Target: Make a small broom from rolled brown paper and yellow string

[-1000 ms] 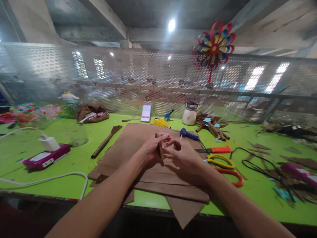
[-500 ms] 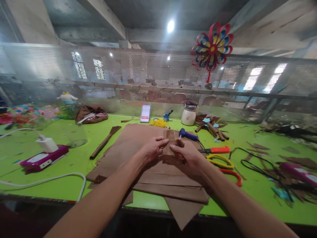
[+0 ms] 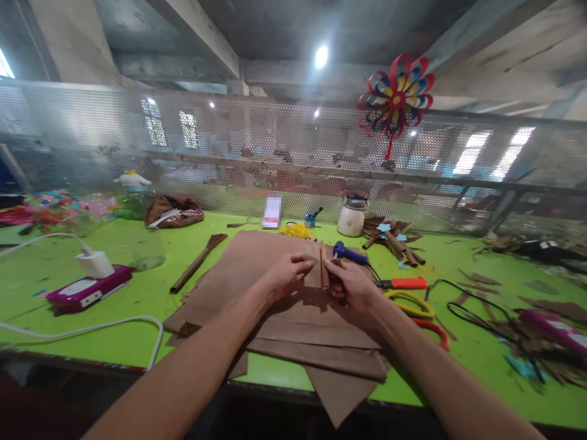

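Over a stack of brown paper sheets (image 3: 250, 260), both hands hold one small piece of brown paper (image 3: 314, 278). My left hand (image 3: 290, 275) is closed in a pinch on the left side of the piece. My right hand (image 3: 352, 284) pinches its right side, where a narrow folded strip stands up. What lies under the right fingers is partly hidden. Just beyond the right hand lies a blue glue gun (image 3: 351, 252). Yellow-handled scissors (image 3: 410, 302) and an orange-handled cutter (image 3: 406, 283) sit right of that wrist.
A rolled brown paper stick (image 3: 197, 263) lies left of the stack. Behind are a phone (image 3: 272, 212), yellow shreds (image 3: 297, 230), a white jar (image 3: 351, 219) and paper rolls (image 3: 398, 241). Purple power strips (image 3: 89, 290) with cables lie at both sides. A mesh partition (image 3: 257, 159) stands behind.
The paper piece lay flatter before; now its right part is folded up into a narrow upright strip. My right fingers have shifted slightly right. The view has tilted a little.
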`<state>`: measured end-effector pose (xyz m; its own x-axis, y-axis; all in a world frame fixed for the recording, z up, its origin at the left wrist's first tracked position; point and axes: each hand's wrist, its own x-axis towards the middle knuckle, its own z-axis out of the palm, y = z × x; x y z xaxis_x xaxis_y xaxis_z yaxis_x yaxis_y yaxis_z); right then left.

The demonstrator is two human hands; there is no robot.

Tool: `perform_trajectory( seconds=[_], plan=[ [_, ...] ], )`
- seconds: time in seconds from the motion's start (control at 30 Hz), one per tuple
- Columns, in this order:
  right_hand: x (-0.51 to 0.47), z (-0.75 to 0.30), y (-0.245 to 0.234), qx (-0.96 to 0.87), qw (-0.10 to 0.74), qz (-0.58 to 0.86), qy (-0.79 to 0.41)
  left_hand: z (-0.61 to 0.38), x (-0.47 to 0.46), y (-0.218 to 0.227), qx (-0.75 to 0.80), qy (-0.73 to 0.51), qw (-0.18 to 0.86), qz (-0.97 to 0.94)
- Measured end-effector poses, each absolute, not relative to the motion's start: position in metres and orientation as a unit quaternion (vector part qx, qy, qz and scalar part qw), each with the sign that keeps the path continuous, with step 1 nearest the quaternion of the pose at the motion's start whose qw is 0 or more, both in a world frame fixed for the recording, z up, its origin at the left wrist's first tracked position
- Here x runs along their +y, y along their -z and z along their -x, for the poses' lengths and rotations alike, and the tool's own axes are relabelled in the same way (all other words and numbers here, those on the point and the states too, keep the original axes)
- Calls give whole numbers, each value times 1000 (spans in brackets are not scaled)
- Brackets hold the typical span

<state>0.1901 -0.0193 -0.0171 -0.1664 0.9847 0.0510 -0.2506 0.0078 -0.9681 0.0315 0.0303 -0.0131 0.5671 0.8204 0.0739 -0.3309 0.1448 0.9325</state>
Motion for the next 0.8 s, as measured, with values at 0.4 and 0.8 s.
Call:
perform_trajectory(
  seconds=[0.4,0.8],
  plan=[
    [-24,-212,-6,-512,575,348,-535,-26,22,7,208,-306,761,-533],
    [-20,-213,4,-576,507,451,-457,-32,26,9,309,-445,591,-598]
  ],
)
